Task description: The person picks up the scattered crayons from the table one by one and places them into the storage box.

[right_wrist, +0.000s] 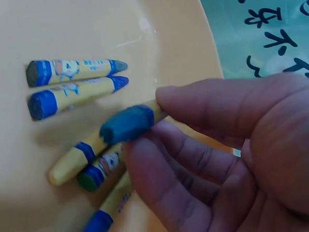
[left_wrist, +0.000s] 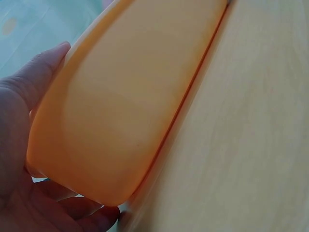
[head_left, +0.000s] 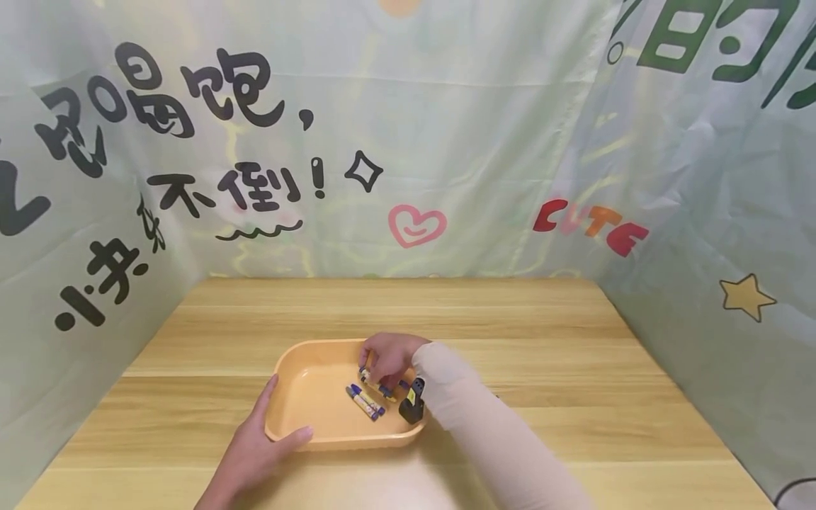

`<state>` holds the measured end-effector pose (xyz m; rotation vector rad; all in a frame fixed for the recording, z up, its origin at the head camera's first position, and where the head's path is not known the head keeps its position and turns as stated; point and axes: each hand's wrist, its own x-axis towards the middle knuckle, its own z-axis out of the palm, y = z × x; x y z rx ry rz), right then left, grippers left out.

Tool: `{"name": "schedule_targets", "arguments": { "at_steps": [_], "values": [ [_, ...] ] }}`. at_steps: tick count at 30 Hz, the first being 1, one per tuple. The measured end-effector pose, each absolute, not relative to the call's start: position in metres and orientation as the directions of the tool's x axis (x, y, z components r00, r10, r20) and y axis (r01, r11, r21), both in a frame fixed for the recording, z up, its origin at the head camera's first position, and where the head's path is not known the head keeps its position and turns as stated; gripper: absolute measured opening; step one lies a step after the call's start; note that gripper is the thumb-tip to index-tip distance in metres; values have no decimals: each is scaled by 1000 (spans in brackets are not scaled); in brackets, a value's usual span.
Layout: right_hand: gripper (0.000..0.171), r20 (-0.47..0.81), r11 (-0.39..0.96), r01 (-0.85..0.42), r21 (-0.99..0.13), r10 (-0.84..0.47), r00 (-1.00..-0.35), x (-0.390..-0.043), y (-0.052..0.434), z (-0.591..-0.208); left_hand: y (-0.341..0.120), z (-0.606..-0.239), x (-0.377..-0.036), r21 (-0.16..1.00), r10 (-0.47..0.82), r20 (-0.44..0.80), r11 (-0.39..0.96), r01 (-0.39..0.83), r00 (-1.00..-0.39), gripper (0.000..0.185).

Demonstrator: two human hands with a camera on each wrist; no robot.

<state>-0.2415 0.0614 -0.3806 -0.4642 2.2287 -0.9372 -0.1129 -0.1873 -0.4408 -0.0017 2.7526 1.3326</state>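
Note:
An orange tray lies on the wooden table. My left hand grips its left end; in the left wrist view the thumb is at one side of the tray wall and the fingers curl round the corner. Inside the tray, toward its right end, my right hand pinches a teal-tipped crayon between thumb and fingers. Below that crayon lie a yellow crayon, a green-ended crayon and a blue-banded crayon. A grey crayon and a blue crayon lie side by side, apart from them.
Wooden tabletop surrounds the tray. Printed cloth walls stand behind and at both sides. A black camera sits at the right wrist, over the tray's right end.

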Motion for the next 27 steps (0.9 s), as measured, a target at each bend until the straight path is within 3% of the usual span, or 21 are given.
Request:
{"name": "schedule_targets", "arguments": {
  "at_steps": [10,27],
  "values": [
    [24,-448,733,-111,-671,-520,-727,-235,49,-384,-189,-442,-112,786,34,-58,617,-24,-998,109],
    [19,-373,666,-160,-729,-582,-722,-247,74,-369,-189,-443,-113,792,27,-32,610,-9,-999,111]
  ]
}}
